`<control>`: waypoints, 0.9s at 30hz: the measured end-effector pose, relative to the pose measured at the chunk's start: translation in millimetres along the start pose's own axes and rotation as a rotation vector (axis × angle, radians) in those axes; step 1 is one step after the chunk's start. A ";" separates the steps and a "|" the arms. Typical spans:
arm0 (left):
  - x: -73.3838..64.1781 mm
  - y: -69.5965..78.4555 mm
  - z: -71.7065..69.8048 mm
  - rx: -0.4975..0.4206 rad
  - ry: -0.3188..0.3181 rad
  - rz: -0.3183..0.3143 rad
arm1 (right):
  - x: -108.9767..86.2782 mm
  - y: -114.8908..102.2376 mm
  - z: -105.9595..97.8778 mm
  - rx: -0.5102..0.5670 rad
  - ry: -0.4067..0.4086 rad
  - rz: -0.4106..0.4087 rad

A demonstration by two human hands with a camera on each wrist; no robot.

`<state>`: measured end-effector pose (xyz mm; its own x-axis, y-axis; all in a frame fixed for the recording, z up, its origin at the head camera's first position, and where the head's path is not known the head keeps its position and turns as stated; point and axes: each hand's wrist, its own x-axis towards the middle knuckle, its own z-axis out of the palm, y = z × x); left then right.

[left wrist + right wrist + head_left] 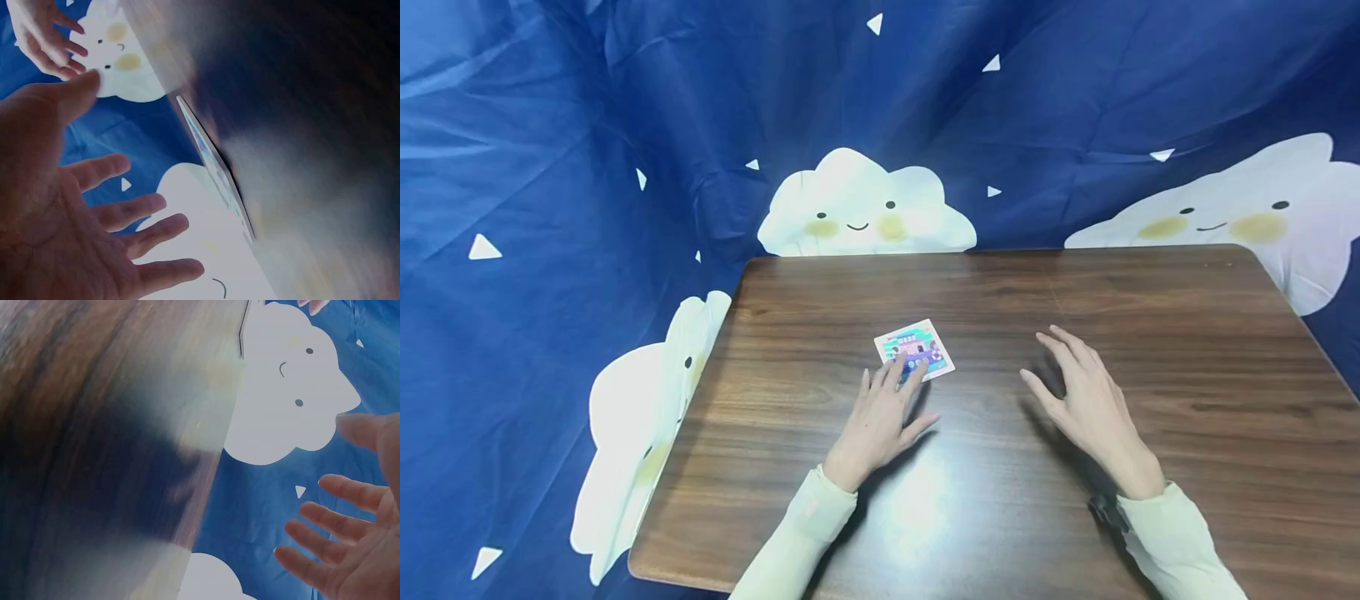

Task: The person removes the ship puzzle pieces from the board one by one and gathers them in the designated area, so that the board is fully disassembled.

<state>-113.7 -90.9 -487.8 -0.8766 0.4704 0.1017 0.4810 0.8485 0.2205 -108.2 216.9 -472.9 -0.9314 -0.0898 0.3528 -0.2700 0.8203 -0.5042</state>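
A thin, flat picture card [934, 348] with a white border and a pink, teal and purple print lies on the brown table. From the side, in the left wrist view, the card [215, 169] shows as a narrow slab on the tabletop. My left hand [874, 423] hovers by its near edge with fingers spread, the fingertips overlapping the card in the head view. A gap shows between those fingers [164, 226] and the card in the left wrist view. To the right, my right hand [1088, 406] is held over the table, fingers loosely extended and holding nothing.
The wood-grain table [820, 517] has rounded corners and reflects a bright patch of light near its front. Behind it and along its left side hangs a blue cloth [880, 92] printed with white clouds and triangles. A dark band [1107, 512] sits at the right wrist.
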 end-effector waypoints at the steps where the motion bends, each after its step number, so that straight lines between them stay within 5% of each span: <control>1: 0.5 -0.4 0.5 -0.005 -0.007 0.006 | -0.2 0.1 0.3 0.003 0.008 -0.009; 9: 9.3 -3.4 5.9 0.019 -0.046 0.052 | -0.5 5.1 3.3 -0.004 0.008 -0.039; 27: 22.6 4.0 10.3 -0.036 -0.227 -0.062 | 0.3 15.1 16.7 0.000 -0.091 -0.012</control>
<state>-131.4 -74.4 -494.6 -0.8758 0.4639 -0.1332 0.4222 0.8701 0.2543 -116.6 219.8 -493.5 -0.9465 -0.1502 0.2856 -0.2810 0.8187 -0.5008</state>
